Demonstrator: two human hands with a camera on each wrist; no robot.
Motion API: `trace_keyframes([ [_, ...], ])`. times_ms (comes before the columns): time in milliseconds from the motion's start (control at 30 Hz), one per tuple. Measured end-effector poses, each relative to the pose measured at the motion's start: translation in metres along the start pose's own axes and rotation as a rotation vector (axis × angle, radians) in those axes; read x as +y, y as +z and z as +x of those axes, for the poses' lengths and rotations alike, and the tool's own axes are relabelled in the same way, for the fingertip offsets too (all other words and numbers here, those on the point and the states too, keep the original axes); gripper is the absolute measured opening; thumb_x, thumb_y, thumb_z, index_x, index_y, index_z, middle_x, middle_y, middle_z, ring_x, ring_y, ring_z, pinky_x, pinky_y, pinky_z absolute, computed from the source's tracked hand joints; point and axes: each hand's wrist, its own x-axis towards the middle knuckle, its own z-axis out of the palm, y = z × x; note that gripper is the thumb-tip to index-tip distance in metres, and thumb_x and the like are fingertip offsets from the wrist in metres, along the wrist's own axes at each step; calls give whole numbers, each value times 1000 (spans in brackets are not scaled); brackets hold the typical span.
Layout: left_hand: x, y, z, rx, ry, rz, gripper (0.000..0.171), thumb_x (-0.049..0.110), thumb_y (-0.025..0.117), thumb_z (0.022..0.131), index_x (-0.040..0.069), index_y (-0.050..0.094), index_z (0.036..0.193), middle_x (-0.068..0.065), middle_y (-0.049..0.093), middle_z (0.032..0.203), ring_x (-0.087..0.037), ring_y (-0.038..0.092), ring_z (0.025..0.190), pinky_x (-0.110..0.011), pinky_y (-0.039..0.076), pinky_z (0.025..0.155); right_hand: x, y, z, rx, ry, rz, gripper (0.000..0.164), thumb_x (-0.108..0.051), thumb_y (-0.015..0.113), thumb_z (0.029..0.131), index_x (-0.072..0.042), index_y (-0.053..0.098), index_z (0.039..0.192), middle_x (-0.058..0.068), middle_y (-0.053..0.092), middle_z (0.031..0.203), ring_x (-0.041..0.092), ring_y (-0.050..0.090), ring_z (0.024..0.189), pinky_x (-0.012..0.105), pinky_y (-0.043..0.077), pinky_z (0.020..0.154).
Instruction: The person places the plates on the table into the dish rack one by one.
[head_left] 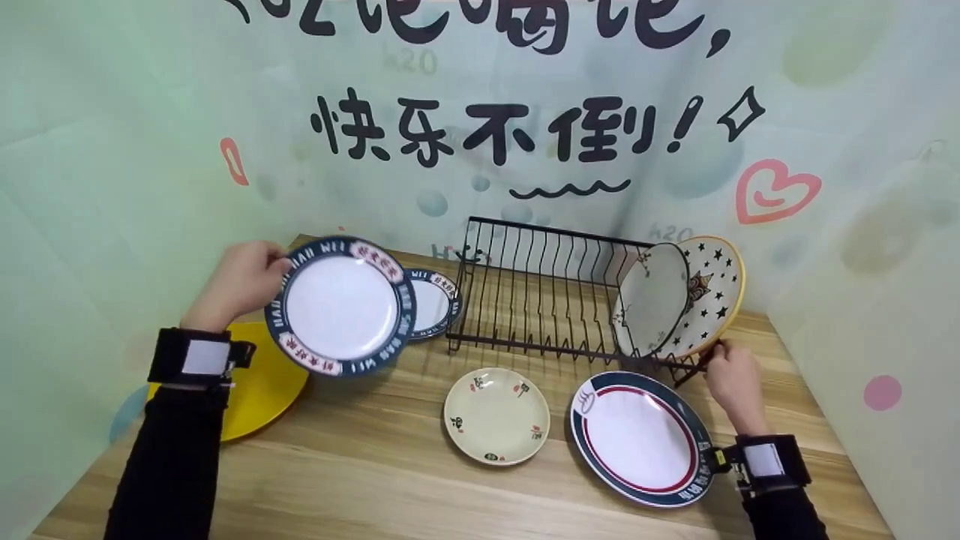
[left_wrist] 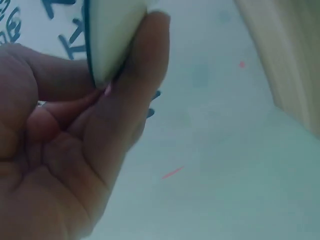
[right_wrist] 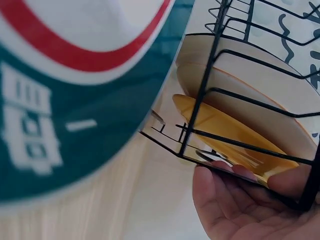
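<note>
Rack (head_left: 540, 348) standing as landmark: left of it, left hand (head_left: 244, 281) is pinching blue-rimmed plate (head_left: 341, 306) by its edge; right hand (head_left: 735, 382) is gripping rack's front right corner. Probably loading; next move likely calling for turning plate edge-on.

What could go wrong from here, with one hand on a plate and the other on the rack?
1. The left hand pinches the large blue-rimmed plate at one edge, so it might twist or slip.
2. The right hand grips a corner of the rack; a tug could shake the star-patterned plate standing at that end.
3. The right wrist sits close to the red-ringed plate, and might nudge it.
</note>
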Motion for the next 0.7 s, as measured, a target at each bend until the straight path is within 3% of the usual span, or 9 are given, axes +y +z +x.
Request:
trace_keyframes([
  [133, 7, 1, 2, 218, -37, -34, 28, 7, 46, 101, -13, 64, 103, -25, 61, 88, -35, 54, 74, -36, 43, 59, 1, -8, 2, -78, 14, 68, 35, -6, 31, 102, 15, 58, 103, 20, 63, 85, 18, 56, 68, 31, 49, 59],
  [233, 15, 11, 7, 368, -52, -80, 27, 6, 47, 99, -13, 65, 99, -25, 61, 84, -34, 55, 73, -34, 40, 57, 1, -15, 2, -148, 68, 172, 38, -10, 32, 104, 18, 57, 109, 20, 64, 94, 11, 59, 74, 28, 54, 68],
  [300, 23, 18, 10, 441, -50, -111, 27, 6, 48, 99, -14, 67, 100, -25, 63, 85, -33, 56, 73, -32, 40, 58, 1, -21, 2, -153, 118, 220, 40, -14, 34, 104, 17, 58, 105, 20, 63, 95, 11, 58, 76, 27, 54, 72],
  [400, 40, 29, 14, 493, -47, -175, 27, 7, 50, 99, -13, 67, 105, -24, 65, 87, -31, 57, 74, -32, 43, 61, -2, -32, 0, -82, 165, 182, 46, -25, 32, 106, 12, 59, 108, 18, 61, 99, 14, 54, 77, 27, 50, 68],
  [500, 61, 40, 17, 512, -27, -214, 26, 7, 53, 100, -11, 67, 109, -23, 68, 94, -30, 60, 77, -33, 48, 65, -9, -43, -3, 63, 196, 108, 51, -34, 31, 104, 8, 60, 113, 20, 59, 100, 21, 51, 77, 30, 44, 62],
  [600, 85, 52, 21, 501, -14, -268, 24, 7, 55, 99, -10, 67, 110, -23, 68, 97, -29, 62, 80, -35, 51, 70, -20, -49, -6, 208, 186, 90, 51, -34, 34, 104, 6, 59, 123, 25, 60, 110, 33, 56, 90, 38, 46, 73],
  [700, 106, 64, 25, 474, -4, -339, 23, 7, 56, 99, -9, 66, 111, -21, 68, 97, -28, 64, 81, -34, 54, 69, -37, -49, -11, 321, 121, 121, 45, -28, 41, 104, 7, 60, 125, 25, 60, 120, 35, 55, 109, 44, 44, 90],
])
